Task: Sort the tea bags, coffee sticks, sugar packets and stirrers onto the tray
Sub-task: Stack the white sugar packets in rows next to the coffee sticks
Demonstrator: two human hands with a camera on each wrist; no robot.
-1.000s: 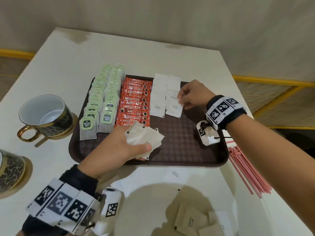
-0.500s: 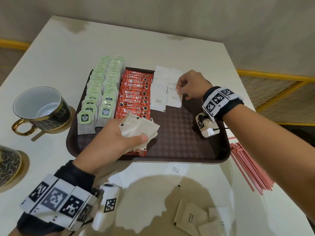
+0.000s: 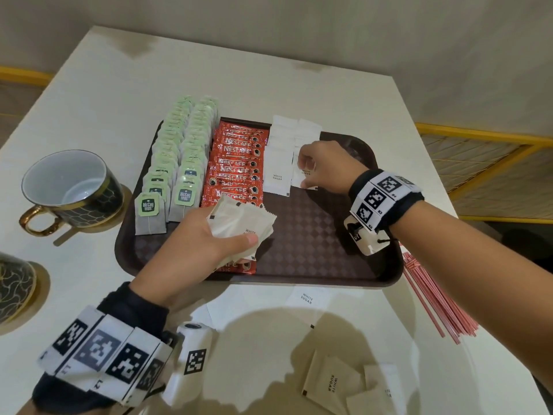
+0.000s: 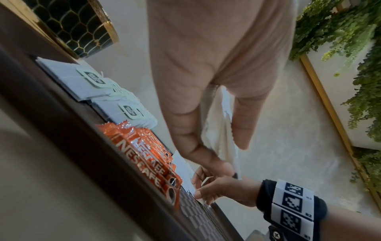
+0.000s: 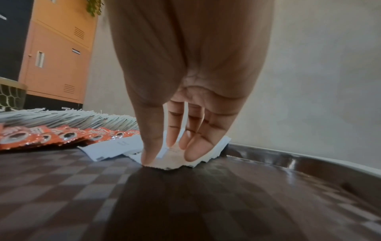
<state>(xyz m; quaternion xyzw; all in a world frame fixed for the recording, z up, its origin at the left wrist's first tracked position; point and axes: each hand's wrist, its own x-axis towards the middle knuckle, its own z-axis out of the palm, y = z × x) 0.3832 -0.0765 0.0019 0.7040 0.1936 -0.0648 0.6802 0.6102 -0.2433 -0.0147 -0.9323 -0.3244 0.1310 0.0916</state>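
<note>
"Nescafé" is read on the red coffee sticks (image 3: 235, 172), "McCoy teas" on two rows of tea bags (image 3: 179, 163) — all on the brown tray (image 3: 314, 244). A "White Sugar" packet (image 3: 305, 175) is pinched onto it by the right hand (image 3: 326, 166); a sugar bundle (image 3: 242, 226) is gripped by the left hand (image 3: 194, 244). Pink stirrers (image 3: 434, 298) lie on the white table (image 3: 269, 82).

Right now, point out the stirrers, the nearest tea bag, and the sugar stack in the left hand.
stirrers (image 3: 438, 298), head view, middle of the pink bundle.
tea bag (image 3: 148, 215), head view, its paper body.
sugar stack (image 3: 239, 221), head view, top packet's face.
</note>
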